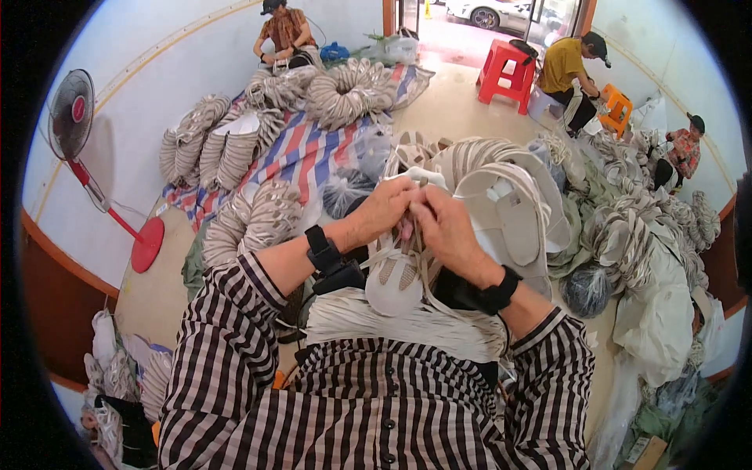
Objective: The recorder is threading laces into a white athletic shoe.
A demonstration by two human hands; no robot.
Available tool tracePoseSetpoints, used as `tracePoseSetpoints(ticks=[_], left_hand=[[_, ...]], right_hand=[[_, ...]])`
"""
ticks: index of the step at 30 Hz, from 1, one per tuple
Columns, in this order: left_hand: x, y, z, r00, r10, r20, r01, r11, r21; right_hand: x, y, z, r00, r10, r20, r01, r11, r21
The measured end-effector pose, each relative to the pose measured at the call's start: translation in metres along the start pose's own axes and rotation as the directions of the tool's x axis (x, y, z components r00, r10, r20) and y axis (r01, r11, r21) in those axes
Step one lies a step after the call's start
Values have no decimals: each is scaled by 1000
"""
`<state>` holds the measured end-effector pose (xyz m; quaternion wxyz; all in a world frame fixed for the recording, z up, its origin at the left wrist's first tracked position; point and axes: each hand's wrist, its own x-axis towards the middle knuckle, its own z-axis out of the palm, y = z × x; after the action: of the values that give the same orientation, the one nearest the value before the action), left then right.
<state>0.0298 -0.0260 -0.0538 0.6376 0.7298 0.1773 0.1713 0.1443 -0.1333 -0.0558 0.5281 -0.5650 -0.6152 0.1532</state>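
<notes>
- Pinching laces [425,286] with left hand [385,210] and right hand [450,231].
- Pointing the pale shoe [394,291] toe-first toward the striped shirt [345,407].
- Sitting under both hands, beside white strands [338,321], stretching its long axis fore and aft.

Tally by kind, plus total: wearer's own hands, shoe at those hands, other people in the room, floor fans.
Own hands: 2
Shoe at the hands: 1
Other people: 3
Floor fan: 1
Total: 7

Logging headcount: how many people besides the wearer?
3: person in brown at back left, person in yellow beside the orange stool, person in red at far right. More may be hidden.
</notes>
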Motion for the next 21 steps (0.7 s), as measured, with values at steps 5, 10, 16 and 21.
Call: tracePoseSetpoints(ticks=[5,10,16,21], left_hand=[[-4,-2,-5,999,12,40,-10,998,-55],[-4,3,4,1000,-23,-12,23,1000,-9],[14,26,15,958,198,-210,-137,953,271],[14,23,10,982,151,-114,-117,959,260]], right_hand=[[12,12,-21,999,14,-53,-23,984,-179],[3,26,-22,992,120,36,-123,990,73],[2,33,-12,984,156,-83,-128,952,278],[-3,33,-15,987,139,-79,-114,959,260]])
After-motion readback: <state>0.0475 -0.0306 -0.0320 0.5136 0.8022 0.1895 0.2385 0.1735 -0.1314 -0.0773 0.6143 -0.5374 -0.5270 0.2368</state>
